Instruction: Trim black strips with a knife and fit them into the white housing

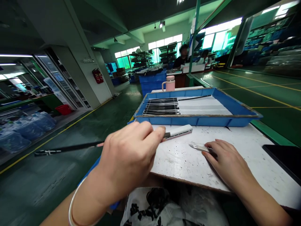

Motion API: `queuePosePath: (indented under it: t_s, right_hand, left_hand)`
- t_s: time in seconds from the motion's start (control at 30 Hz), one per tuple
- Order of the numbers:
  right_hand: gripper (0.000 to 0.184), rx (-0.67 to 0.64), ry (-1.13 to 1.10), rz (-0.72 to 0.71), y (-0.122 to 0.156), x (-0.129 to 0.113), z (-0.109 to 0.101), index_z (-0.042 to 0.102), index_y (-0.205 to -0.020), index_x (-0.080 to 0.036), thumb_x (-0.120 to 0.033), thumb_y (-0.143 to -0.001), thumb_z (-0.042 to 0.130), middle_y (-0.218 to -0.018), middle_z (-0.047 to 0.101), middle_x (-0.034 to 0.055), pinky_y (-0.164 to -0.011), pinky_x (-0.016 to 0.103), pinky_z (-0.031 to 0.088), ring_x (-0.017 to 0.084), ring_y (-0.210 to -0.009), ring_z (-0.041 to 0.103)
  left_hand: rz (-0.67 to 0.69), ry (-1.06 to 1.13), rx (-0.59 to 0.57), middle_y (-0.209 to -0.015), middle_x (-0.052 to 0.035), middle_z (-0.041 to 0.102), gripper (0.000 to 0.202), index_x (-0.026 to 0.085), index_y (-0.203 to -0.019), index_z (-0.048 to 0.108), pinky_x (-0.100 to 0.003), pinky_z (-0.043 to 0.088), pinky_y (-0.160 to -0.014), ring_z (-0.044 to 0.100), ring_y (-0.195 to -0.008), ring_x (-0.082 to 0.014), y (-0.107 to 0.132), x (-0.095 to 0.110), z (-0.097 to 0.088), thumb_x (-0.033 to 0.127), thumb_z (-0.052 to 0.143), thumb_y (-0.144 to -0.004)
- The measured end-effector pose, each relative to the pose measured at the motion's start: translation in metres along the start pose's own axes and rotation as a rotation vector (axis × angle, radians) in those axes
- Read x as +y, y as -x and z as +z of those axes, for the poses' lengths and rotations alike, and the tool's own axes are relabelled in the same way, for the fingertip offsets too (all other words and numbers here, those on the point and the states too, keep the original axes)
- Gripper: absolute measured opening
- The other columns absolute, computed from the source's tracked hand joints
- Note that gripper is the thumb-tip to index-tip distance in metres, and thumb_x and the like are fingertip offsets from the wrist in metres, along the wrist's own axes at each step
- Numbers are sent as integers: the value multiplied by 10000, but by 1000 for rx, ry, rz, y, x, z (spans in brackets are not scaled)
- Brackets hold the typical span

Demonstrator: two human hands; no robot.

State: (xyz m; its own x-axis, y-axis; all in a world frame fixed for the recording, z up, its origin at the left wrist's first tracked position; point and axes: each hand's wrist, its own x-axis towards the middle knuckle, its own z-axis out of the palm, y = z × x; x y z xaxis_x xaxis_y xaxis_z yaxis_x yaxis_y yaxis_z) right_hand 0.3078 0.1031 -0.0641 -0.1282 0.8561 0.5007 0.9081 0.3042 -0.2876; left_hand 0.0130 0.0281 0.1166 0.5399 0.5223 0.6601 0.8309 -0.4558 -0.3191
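Observation:
My left hand [134, 150] is closed in a fist above the table's left edge. From it a long thin black strip [72, 147] sticks out to the left over the floor. By its fingertips, a white slotted tool [180, 131] with a grey-brown end lies across the tabletop; whether the fingers touch it I cannot tell. My right hand [225, 160] rests on the table, its fingers closed round a craft knife [198, 147] whose tip points left. Behind both hands stands a blue tray [199, 121] with a row of black strips [162, 106] on white sheets.
The white table [185, 160] has dark specks on it. A dark flat phone-like object [284, 160] lies at the right. Past the tray stand a pink mug [170, 84] and blue crates [152, 81]. Two people sit further back. Floor [56, 175] shows at the left.

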Motion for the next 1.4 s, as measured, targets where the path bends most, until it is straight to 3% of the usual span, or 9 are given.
queuePosePath:
  t_s: [0.2,0.37,0.67,1.07,1.4]
  right_hand:
    - [389,21,7,-48,-1,8,8,649,-1005,-202,-495,-932,404,-1060,672,126,-890,487,464,352,-1135,559]
    - [436,30,-12,-63,1,13,12,666,-1008,-207,-535,-935,388,-1047,683,122,-867,490,482,350,-1101,587]
    - [430,19,-21,-21,-1,15,15,696,-1003,-231,-551,-906,426,-1069,694,102,-851,503,515,339,-1083,608]
    - [438,4,-32,-9,0,16,15,698,-1019,-232,-567,-909,438,-1095,688,105,-860,515,521,345,-1091,608]
    - [427,-20,-46,-4,-1,14,10,694,-1013,-234,-565,-906,447,-1085,683,101,-832,500,530,324,-1028,620]
  left_hand:
    - [107,-181,118,-708,-22,676,181,180,-997,764,-287,285,-468,501,-564,-152,-28,-35,-6,188,596,-931]
    - [168,-251,181,-736,-28,693,181,181,-1014,763,-276,279,-464,516,-575,-146,-39,-47,-17,155,616,-912]
    - [197,-305,219,-730,-19,689,203,187,-1018,753,-270,266,-449,521,-577,-142,-43,-52,-27,109,642,-868]
    - [161,-315,166,-722,-8,670,187,214,-980,730,-280,280,-461,532,-592,-137,-41,-48,-31,155,561,-926]
    - [161,-267,174,-729,-27,683,175,183,-978,751,-285,284,-460,531,-583,-147,-39,-47,-29,130,603,-901]
